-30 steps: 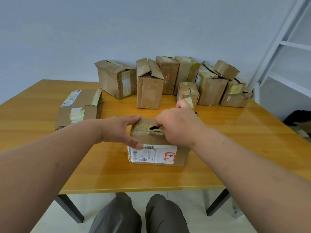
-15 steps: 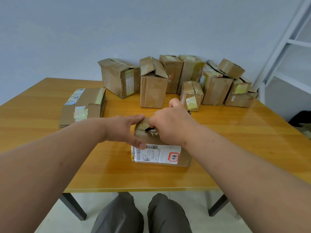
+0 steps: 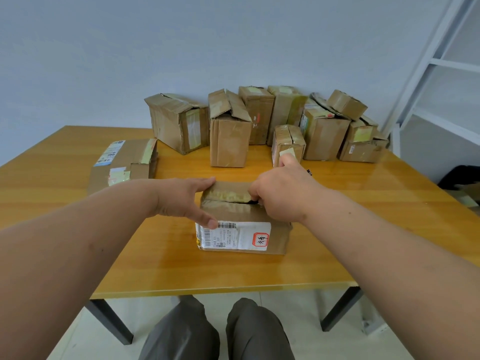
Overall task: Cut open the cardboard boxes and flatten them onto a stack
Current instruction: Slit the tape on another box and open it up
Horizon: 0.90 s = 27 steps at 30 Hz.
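Right hand (image 3: 281,194) has slid rightward along the top seam since 0.5 s ago, fist closed on a dark cutter, mostly hidden. Box (image 3: 241,224) sits table-centre near front edge, long axis L-R, label toward wearer. Left hand (image 3: 185,200) spread flat, pressing box's left end. Flattened stack (image 3: 124,163) far left; uncut boxes (image 3: 230,131) at back.

Right hand (image 3: 281,194) now farther right along the box (image 3: 241,224) top seam, slit longer behind it.

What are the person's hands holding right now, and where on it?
The left hand steadies the labelled box at its left top edge. The right hand is closed at the top seam; any tool inside is hidden.
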Motion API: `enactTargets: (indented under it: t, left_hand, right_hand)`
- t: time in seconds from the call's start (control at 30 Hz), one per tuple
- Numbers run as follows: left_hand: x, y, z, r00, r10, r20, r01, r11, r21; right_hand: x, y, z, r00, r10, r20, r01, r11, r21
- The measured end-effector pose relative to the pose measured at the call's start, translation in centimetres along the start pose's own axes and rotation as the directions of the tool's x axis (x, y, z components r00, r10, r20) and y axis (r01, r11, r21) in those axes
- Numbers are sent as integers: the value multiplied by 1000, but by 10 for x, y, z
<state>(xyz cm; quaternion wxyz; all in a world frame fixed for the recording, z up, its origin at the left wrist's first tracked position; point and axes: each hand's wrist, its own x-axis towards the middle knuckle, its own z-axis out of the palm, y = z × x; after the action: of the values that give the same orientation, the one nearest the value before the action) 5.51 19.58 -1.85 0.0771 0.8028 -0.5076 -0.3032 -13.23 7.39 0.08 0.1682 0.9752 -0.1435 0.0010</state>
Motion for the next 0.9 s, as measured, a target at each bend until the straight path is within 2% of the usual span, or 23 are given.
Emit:
enactTargets:
  t: [0.17,0.43,0.67,0.8,0.9]
  left_hand:
    - [1,3,-1,1000,-23,15,23,1000,-7]
    - [2,10,-6,998,-57,40,52,992,116]
    - [-2,27,-12,993,-95,71,76,970,231]
    - [3,50,1,999,-18,45,1,938,347]
    - [11,62,25,999,20,28,-29,923,385]
  right_hand:
    - [-11,11,6,999,36,-21,-36,999,3]
    - [-22,15,4,995,65,-76,-66,998,-7]
    - [-26,18,3,991,114,-63,-111,993,51]
    - [-29,10,4,992,120,-25,-118,990,71]
    - [-26,14,6,985,171,9,-170,968,185]
